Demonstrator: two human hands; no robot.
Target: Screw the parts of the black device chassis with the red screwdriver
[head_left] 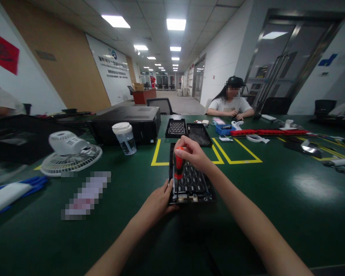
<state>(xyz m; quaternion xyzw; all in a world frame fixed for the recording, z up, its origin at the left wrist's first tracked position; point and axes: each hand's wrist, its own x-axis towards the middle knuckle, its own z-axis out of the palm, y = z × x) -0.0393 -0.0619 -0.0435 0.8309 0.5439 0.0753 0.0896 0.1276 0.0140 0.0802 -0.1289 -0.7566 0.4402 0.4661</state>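
A black open case (208, 193) with rows of dark rounded cells lies on the green table in front of me. My right hand (189, 151) is closed round the top of a red and black screwdriver (178, 166), held upright over the left side of the case. The shaft points down at the near left corner, where its tip is too small to make out. My left hand (162, 199) rests against the case's near left corner, fingers along its edge, steadying contact from outside.
Behind the case are a black tray of round parts (176, 128) and a black lid (199, 135). To the left stand a cup (125, 138), a white fan (71, 153) and a large black box (126, 119). Across the table sits a person (230, 103).
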